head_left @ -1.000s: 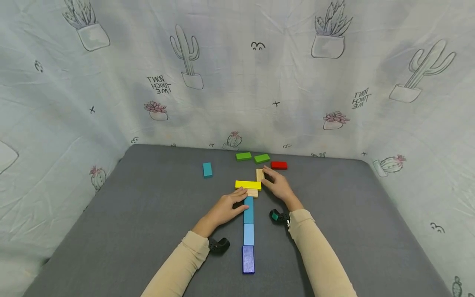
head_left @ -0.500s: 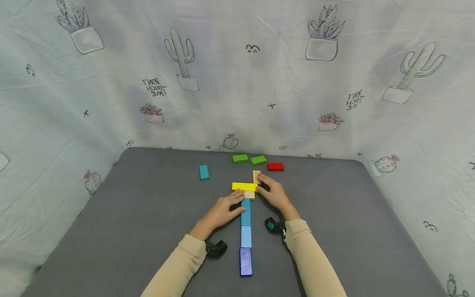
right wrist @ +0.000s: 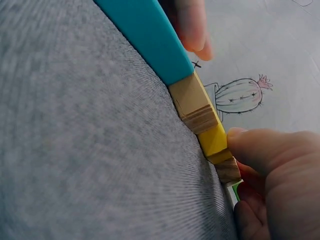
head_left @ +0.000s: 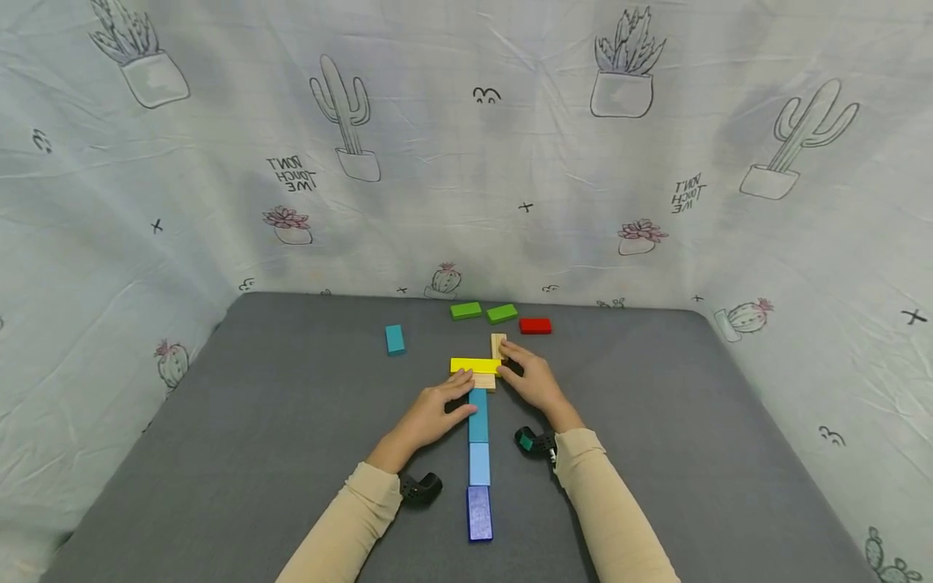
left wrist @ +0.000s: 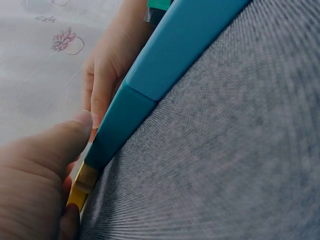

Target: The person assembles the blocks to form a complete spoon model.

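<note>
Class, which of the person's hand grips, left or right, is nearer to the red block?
Right. The right-hand grip is just on the near side of the red block; the left-hand grip is farther off, nearer the wearer and leftward.

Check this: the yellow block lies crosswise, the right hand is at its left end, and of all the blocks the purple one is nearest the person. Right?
One slip: the right hand is at the right end of the yellow block, not the left, as the head view shows. The yellow block does lie crosswise, and the purple block is nearest the person.
</note>
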### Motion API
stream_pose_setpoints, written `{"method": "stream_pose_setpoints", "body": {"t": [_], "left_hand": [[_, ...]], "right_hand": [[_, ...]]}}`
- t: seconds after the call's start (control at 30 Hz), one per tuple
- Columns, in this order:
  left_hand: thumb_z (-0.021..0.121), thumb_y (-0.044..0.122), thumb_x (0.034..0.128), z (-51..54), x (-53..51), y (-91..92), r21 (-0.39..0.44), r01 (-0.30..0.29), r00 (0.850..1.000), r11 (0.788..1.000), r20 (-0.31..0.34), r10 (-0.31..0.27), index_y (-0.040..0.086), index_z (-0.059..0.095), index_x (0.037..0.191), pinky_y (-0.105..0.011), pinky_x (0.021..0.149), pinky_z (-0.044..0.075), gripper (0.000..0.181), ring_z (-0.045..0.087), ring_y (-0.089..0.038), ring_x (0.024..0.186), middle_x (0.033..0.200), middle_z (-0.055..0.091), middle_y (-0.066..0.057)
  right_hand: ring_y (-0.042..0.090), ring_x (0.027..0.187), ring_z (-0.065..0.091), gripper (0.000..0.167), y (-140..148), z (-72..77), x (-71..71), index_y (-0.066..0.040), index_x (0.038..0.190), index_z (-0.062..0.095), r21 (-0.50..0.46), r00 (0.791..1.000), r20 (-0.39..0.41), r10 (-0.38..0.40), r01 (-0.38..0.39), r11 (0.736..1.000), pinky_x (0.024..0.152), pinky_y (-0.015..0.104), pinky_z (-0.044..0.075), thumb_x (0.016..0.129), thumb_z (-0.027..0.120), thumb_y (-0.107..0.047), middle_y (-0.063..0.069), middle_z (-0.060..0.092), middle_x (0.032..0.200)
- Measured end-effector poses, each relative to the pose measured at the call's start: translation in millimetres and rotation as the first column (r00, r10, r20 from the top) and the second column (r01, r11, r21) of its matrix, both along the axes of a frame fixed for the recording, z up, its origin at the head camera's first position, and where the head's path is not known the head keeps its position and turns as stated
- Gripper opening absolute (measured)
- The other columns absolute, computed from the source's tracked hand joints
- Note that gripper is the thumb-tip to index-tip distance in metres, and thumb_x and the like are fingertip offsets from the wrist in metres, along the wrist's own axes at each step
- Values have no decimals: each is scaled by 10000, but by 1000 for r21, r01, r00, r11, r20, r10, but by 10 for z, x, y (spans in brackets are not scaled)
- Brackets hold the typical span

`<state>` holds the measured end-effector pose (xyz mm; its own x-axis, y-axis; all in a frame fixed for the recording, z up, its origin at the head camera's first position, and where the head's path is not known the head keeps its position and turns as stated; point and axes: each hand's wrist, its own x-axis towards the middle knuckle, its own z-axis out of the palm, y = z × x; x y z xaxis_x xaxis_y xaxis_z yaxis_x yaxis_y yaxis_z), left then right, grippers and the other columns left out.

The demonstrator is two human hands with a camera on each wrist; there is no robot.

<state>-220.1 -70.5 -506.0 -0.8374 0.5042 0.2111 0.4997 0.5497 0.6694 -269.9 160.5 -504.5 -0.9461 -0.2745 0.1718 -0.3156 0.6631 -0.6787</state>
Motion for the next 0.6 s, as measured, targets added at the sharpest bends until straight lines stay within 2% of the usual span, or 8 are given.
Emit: {"method": "stream_pose_setpoints", "body": {"t": [0.4, 0.5, 0.6], "left_hand": [[630, 261, 922, -3, -32, -47, 142, -68, 997, 987, -25, 72, 41, 551, 1328, -445, 1079, 387, 469, 442, -257, 1327, 1427, 474, -91], [637, 252, 918, 11, -81, -112, 164, -100, 993, 981, -45, 108, 33, 543, 1334, -461, 1073, 389, 480, 446, -265, 1323, 1421, 479, -110], [642, 236, 915, 16, -156, -220, 186, -161, 982, 969, -67, 176, 33, 544, 1335, -479, 1073, 384, 477, 450, -269, 1319, 1413, 485, -128]], "right_hand": [[312, 1348, 408, 507, -4, -3, -14, -59, 1380, 500, 9, 1000, -5, 7, -7, 1000, 1109, 512, 333, 931, 614, -265, 95, 461, 1449], [306, 1352, 403, 506, 2, -3, -16, -57, 1378, 502, 3, 1000, -8, 12, -12, 1000, 1112, 504, 332, 931, 616, -265, 91, 460, 1450], [302, 1358, 394, 507, 12, -6, -14, -63, 1384, 496, -4, 1000, -2, 12, -12, 1000, 1116, 501, 328, 934, 612, -265, 83, 454, 1456]]}}
